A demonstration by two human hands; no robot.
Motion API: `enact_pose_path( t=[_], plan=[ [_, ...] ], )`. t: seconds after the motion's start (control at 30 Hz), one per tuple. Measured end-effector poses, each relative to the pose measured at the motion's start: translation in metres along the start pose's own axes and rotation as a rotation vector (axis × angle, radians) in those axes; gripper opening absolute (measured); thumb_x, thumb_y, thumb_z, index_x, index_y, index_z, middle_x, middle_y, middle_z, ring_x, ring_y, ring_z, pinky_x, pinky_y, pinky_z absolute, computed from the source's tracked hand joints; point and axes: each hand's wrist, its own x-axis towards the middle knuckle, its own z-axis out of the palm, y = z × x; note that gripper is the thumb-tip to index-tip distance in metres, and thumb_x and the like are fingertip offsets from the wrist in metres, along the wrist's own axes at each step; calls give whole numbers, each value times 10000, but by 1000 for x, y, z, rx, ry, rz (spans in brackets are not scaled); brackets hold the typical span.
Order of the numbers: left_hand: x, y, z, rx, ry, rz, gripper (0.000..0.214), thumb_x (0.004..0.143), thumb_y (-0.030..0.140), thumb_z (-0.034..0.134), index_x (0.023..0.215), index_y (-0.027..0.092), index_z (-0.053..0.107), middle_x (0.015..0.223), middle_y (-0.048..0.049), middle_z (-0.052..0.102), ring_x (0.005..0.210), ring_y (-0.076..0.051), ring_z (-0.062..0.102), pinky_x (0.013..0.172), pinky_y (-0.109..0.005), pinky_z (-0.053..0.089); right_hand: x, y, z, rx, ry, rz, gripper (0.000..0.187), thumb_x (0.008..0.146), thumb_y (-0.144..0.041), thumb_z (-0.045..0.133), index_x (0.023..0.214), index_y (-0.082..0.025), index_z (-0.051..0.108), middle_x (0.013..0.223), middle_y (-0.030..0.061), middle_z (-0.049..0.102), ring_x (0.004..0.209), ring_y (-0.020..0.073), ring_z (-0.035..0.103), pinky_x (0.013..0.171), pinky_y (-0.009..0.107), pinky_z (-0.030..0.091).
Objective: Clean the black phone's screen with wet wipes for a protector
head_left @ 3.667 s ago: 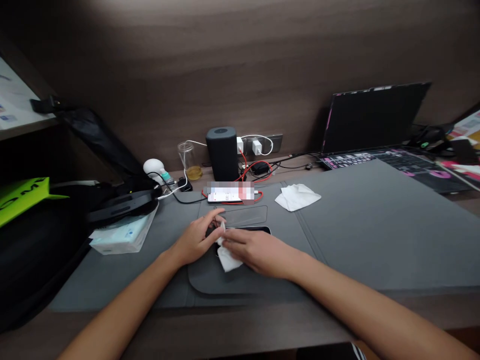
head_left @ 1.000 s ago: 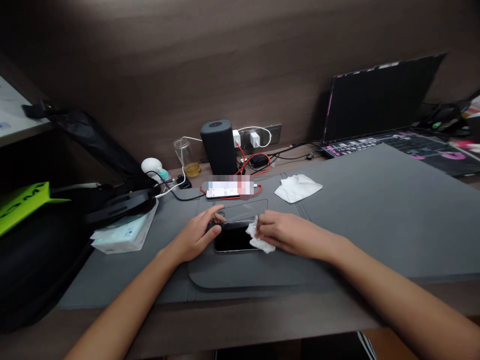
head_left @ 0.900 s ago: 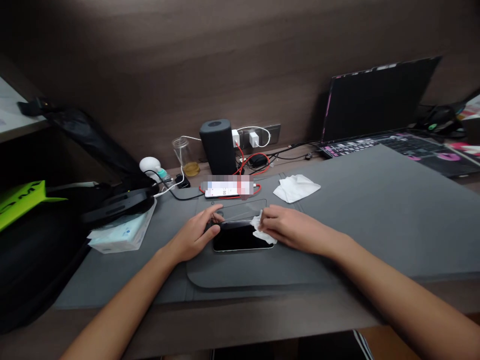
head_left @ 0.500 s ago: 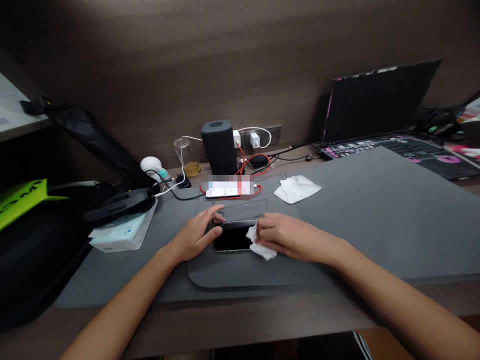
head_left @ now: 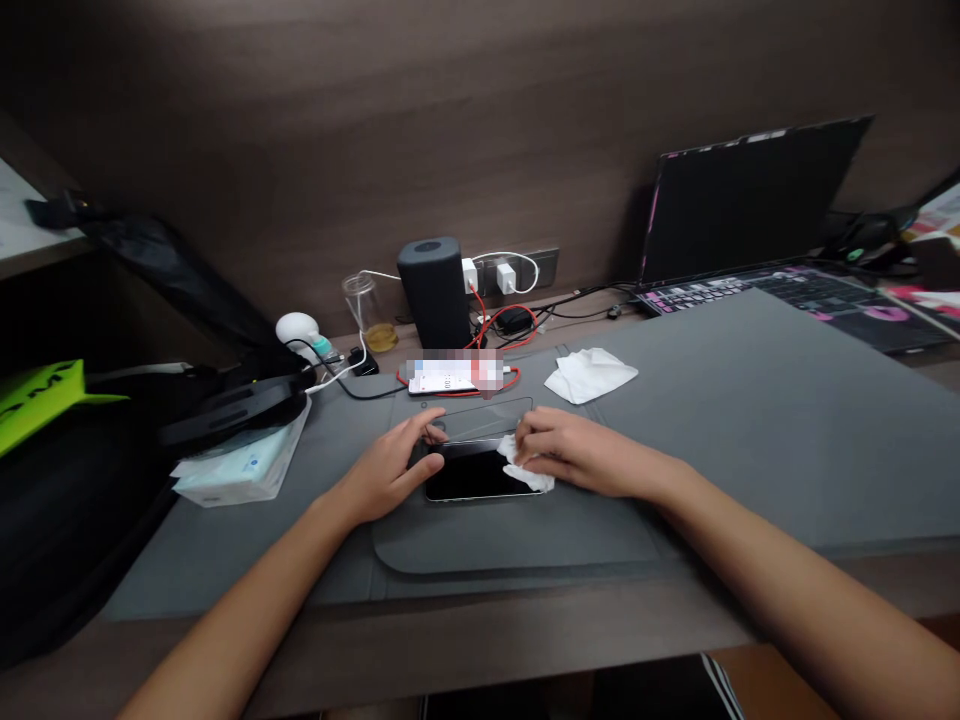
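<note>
A phone with a dark screen (head_left: 466,474) lies flat on the grey desk mat (head_left: 517,545). My right hand (head_left: 564,448) pinches a crumpled white tissue (head_left: 529,478) and presses it on the phone's right end. At the phone's left end is my left hand (head_left: 394,465), thumb and fingers apart, the thumb by the screen's edge. Just behind the phone lies a clear screen protector (head_left: 487,415), close to my left fingertips; whether they touch it I cannot tell.
Behind stands a second phone (head_left: 442,378) on a red cable, near a black speaker (head_left: 433,292) and a glass jar (head_left: 371,315). A folded tissue (head_left: 592,376) rests on the mat. A tissue pack (head_left: 244,465) sits left, an open laptop (head_left: 757,210) back right.
My right hand has moved slightly away from me with the tissue, uncovering more of the phone's lower right edge. My left hand has stayed at the phone's left end.
</note>
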Motion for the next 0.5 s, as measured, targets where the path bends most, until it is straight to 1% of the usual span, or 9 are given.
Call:
enact_pose_path(
  t=[0.17, 0.3, 0.43, 0.5],
  plan=[
    [0, -1, 0, -3, 2, 12, 540, 1018, 487, 444, 1475, 224, 330, 1242, -103, 649, 1119, -257, 605, 1006, -454, 457, 1, 1, 0, 78, -55, -18, 186, 1003, -247, 543, 1027, -171, 711, 1044, 82, 614, 1009, 198, 561, 890, 339, 459],
    [1, -1, 1, 13, 4, 12, 585, 982, 472, 535, 1477, 237, 329, 1244, -107, 653, 1127, -264, 610, 1005, -466, 463, -2, 6, -6, 116, -32, 28, 191, 1003, -255, 542, 997, -174, 714, 1049, 81, 613, 1012, 201, 556, 906, 359, 457],
    [1, -2, 2, 25, -1, 13, 624, 950, 437, 600, 1478, 250, 325, 1243, -105, 659, 1124, -266, 618, 999, -474, 471, -4, 7, -9, 170, -91, 22, 168, 989, -257, 573, 977, -177, 720, 1042, 71, 611, 1023, 193, 561, 909, 341, 455],
    [1, -3, 3, 29, 2, 14, 626, 950, 427, 604, 1481, 254, 321, 1248, -104, 656, 1128, -264, 617, 995, -475, 474, -3, 7, -8, 164, -90, 27, 176, 995, -252, 559, 984, -175, 717, 1046, 73, 608, 1025, 194, 559, 906, 343, 455]
  ],
)
